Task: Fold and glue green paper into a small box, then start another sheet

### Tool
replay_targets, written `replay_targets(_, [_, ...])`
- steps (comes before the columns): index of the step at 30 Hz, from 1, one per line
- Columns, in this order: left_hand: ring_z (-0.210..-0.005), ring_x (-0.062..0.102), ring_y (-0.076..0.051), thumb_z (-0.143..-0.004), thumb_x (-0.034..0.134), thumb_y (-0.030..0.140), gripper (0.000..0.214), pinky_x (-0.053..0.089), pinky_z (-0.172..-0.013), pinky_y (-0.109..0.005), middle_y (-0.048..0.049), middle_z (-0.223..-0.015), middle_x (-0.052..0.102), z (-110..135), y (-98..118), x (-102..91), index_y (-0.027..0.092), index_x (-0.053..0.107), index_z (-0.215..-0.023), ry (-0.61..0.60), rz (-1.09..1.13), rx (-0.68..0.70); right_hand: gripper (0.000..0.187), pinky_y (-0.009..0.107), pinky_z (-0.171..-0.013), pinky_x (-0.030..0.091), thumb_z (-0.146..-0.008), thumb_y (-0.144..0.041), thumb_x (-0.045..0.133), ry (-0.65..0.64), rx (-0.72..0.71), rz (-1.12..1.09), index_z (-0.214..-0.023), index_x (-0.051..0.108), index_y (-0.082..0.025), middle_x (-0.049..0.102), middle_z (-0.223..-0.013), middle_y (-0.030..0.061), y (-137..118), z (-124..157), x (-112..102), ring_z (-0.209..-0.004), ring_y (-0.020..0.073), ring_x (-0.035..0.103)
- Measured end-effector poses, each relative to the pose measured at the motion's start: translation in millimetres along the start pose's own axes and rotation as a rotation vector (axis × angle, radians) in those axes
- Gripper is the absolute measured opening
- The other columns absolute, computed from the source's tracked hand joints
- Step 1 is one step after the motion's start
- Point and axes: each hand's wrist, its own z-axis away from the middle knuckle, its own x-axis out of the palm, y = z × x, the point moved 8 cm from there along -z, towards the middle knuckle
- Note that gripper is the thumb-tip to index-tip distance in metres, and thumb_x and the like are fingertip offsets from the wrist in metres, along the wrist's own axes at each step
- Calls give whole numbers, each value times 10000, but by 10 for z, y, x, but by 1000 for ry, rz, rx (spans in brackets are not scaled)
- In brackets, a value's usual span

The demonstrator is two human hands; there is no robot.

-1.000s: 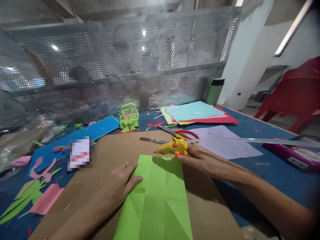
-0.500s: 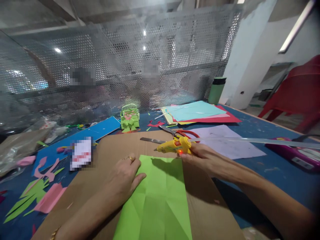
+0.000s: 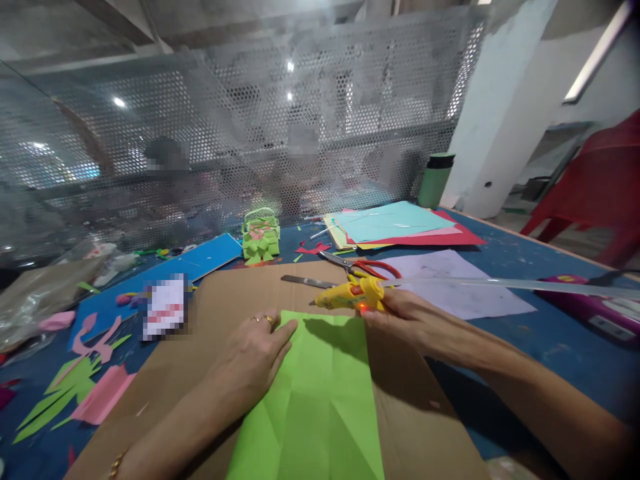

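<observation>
A creased light-green paper sheet (image 3: 320, 400) lies on a brown cardboard sheet (image 3: 220, 313) in front of me. My left hand (image 3: 253, 357) rests flat on the sheet's left edge, fingers stretched out, rings on two fingers. My right hand (image 3: 405, 317) grips a yellow glue gun (image 3: 350, 295) just beyond the sheet's far edge. Its nozzle points left, a red light glows on its body, and a long clear glue stick (image 3: 500, 283) sticks out to the right.
Red-handled scissors (image 3: 360, 265) and a metal blade (image 3: 300, 281) lie behind the glue gun. Farther back are stacked coloured papers (image 3: 400, 223), a white sheet (image 3: 450, 280), a green woven paper basket (image 3: 259, 237), a green bottle (image 3: 434, 181). Paper cut-outs (image 3: 85, 387) lie left, a purple device (image 3: 595, 310) right, a mesh screen (image 3: 250, 133) behind.
My left hand has slid forward along the green sheet's left edge toward its far corner. The glue gun has shifted slightly right and stays by the far edge.
</observation>
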Motion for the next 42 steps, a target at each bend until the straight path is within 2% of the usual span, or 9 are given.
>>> replay_targets(10, [-928,676,-294,-1026,407,223,382,583,-778,-456,-162,-1090,637,-15,-16,7,197,614,-1345,-45,29,-23,406,458,-981,499,-956,-510,555,-11,-90,-70,-1262,691,-281,724,-1185,46,-149,-9,-4,-1099,304,641])
replay_targets(15, [-921,681,-303,-1030,406,231,378,583,-753,-455,-168,-1083,636,-31,-21,23,206,617,-1343,-42,25,-13,348,437,-928,532,-953,-505,563,-12,-48,-68,-1179,717,-291,739,-1063,28,-50,-8,13,-1017,288,654])
replay_targets(17, [-904,680,-298,-1024,424,224,369,582,-744,-450,-167,-1066,647,-31,-21,-5,188,622,-1333,-6,27,0,354,427,-924,532,-960,-508,550,-35,-57,-70,-1185,704,-282,729,-1048,28,-49,-4,29,-1016,281,646])
replay_targets(20, [-937,666,-312,-1015,432,208,359,572,-753,-464,-192,-1090,659,5,-11,-126,123,638,-1297,130,34,41,376,402,-886,536,-963,-531,530,-39,-52,-51,-1159,698,-257,717,-999,37,-51,20,5,-983,271,637])
replay_targets(22, [-989,648,-321,-1018,417,200,351,556,-773,-480,-203,-1136,658,62,-8,-220,107,654,-1259,221,48,70,403,386,-845,533,-956,-558,525,-30,-24,-20,-1141,694,-242,709,-1001,43,-22,47,-32,-952,264,632])
replay_targets(24, [-1058,629,-311,-1022,409,193,342,536,-826,-489,-193,-1191,657,126,-24,-273,123,656,-1248,251,80,84,456,384,-783,523,-942,-611,506,-7,32,46,-1085,695,-222,695,-967,51,51,74,-86,-889,258,624])
replay_targets(29, [-1176,610,-251,-1020,426,173,318,478,-974,-459,-128,-1248,688,231,-100,-226,165,655,-1241,152,191,107,566,378,-652,470,-902,-716,444,61,164,187,-831,667,-200,606,-760,48,222,106,-215,-727,236,570])
replay_targets(35, [-1177,617,-263,-1016,458,205,309,462,-978,-473,-128,-1285,675,262,-110,-120,177,625,-1275,83,122,100,511,322,-596,453,-929,-651,469,22,97,68,-806,671,-199,623,-740,40,142,75,-191,-686,196,564])
replay_targets(42, [-982,647,-310,-985,560,291,299,521,-845,-469,-191,-1124,701,313,125,-156,61,657,-1149,164,-42,95,598,365,-602,468,-891,-738,429,8,165,140,-796,684,-206,611,-735,60,204,56,-136,-690,234,579])
